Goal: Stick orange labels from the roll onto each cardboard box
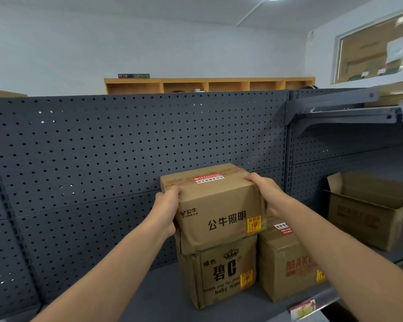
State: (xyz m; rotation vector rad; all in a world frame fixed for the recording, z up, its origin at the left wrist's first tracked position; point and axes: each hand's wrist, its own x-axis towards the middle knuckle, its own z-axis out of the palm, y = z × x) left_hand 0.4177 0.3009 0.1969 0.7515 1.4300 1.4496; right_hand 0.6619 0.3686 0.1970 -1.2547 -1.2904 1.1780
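Observation:
A taped cardboard box [215,205] with black Chinese print sits on top of a second box [216,277] marked "baby wipes". My left hand [165,211] grips its left side and my right hand [266,196] grips its right side. An orange label [253,224] is stuck at the lower right of its front face. The lower box carries an orange label [246,278] too. A third box [286,266] stands to the right, partly behind my right forearm, with an orange label [319,276] showing at its edge. The label roll is not in view.
The boxes stand on a dark grey shelf [154,296] backed by perforated panels [126,147]. An open cardboard box [368,210] sits on the neighbouring shelf bay at right, under an upper shelf [349,115]. A wooden cubby unit [207,84] stands behind.

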